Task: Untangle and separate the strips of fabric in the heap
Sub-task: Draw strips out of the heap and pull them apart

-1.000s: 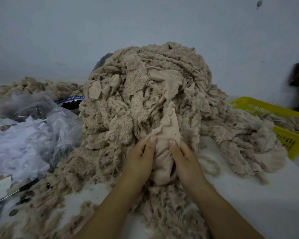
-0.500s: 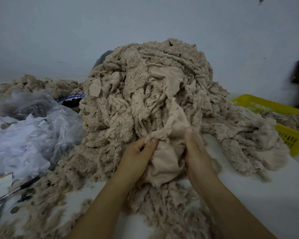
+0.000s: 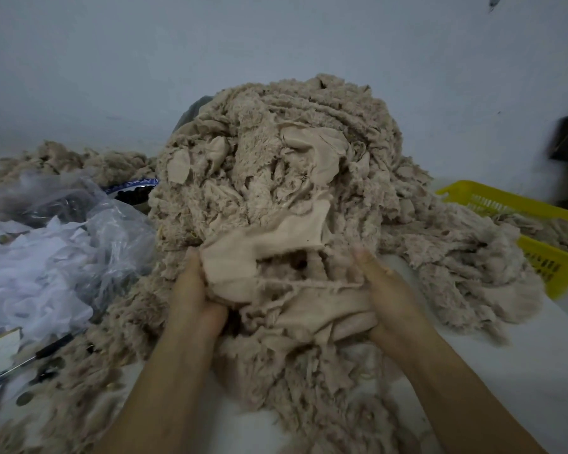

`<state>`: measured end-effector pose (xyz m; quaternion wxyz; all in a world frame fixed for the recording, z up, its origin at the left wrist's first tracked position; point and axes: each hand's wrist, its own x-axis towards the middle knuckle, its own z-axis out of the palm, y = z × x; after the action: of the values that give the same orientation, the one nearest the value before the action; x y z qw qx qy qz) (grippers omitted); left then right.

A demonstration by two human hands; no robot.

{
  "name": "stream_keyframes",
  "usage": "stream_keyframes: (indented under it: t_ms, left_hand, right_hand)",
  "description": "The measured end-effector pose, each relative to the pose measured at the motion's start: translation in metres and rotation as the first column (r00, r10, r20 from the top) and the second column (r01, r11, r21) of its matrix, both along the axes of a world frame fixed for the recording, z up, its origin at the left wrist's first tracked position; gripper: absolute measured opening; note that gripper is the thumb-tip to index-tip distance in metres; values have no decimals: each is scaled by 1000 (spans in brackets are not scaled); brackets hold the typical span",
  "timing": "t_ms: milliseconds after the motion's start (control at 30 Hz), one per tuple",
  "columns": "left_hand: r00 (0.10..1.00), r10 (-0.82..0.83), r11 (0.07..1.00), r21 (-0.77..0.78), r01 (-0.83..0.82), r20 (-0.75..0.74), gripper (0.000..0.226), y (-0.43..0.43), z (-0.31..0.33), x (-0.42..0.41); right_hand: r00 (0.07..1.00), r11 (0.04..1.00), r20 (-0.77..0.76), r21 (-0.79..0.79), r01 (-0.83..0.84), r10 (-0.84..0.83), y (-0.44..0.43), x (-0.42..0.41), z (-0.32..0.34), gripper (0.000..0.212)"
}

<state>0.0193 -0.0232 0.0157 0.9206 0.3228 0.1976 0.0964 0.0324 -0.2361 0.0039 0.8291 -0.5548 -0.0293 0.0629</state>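
A tall heap of beige, fluffy fabric strips [image 3: 276, 152] fills the middle of the white table [image 3: 522, 371]. At its front, a smooth-backed beige strip [image 3: 263, 247] is stretched sideways between my hands. My left hand [image 3: 194, 299] grips the strip's left end, fingers curled into the cloth. My right hand [image 3: 384, 290] grips its right end with a bunched fold under the palm, thumb up. A thin frayed thread [image 3: 309, 285] runs between the two hands. More tangled strips hang down under my wrists.
A clear plastic bag with white scraps [image 3: 46, 263] lies at the left. Scissors and a pen [image 3: 30, 365] sit at the front left. A yellow plastic basket [image 3: 522, 224] holding more beige strips stands at the right. A pale wall is behind the heap.
My hands have moved apart, pulling the smooth strip wide open from a bunched lump. The strip now spans between them with a gap in its middle.
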Motion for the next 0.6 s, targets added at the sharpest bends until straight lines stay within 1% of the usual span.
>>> stream_keyframes:
  t_ms: [33,67,133,200,233,300,333,367,400,433,467,500,533,567,600]
  left_hand:
    - [1000,9,999,-50,-8,13,47,6,0,1]
    - [1000,0,999,-54,1,21,47,8,-2,2]
    - [999,-43,999,-20,44,21,47,2,-7,3]
    - [1000,6,1000,-17,-6,-3,39,2,-10,5]
    - [999,32,998,-56,-31,12,36,7,-10,6]
    - [996,48,990,-138,-38,69,40,16,-11,6]
    - [996,52,992,-121,-42,79,41,17,-11,5]
    - [996,42,998,-58,-38,78,38,15,-10,3]
    - [998,39,997,69,-42,53,34,8,-9,2]
    - [998,68,964,258,-69,13,30,0,-9,1]
    - [991,131,868,486,-103,-24,30,-7,-11,1]
    - [972,231,680,720,-140,-30,35,-12,-15,1]
    - [946,318,430,880,-201,61,40,-17,-16,-2]
    - [911,332,151,939,-309,246,42,-22,-14,-7]
    - [870,246,-69,903,-425,428,43,-30,-10,-14]
  right_hand:
    - [998,997,-14,57,59,-58,-3,3,1,41]
    - [994,987,-49,116,108,-103,-5,5,2,45]
    - [983,961,-122,226,161,-136,-3,9,2,57]
    - [974,937,-176,292,192,-145,-7,10,3,68]
    - [964,920,-207,320,228,-167,-13,12,3,70]
    - [937,891,-260,331,312,-232,-25,16,1,63]
    - [924,887,-278,308,345,-263,-29,18,0,55]
    - [914,890,-286,273,364,-287,-30,19,-2,49]
    - [912,903,-288,232,362,-292,-29,19,-3,47]
    - [919,920,-278,196,341,-281,-25,20,-5,47]
    - [930,936,-260,167,309,-261,-21,19,-6,48]
    - [940,947,-238,150,284,-244,-15,17,-6,52]
    - [946,953,-215,132,274,-242,-11,14,-6,57]
    - [953,957,-178,114,266,-244,-8,13,-6,61]
    - [961,961,-124,92,261,-249,-6,11,-7,62]
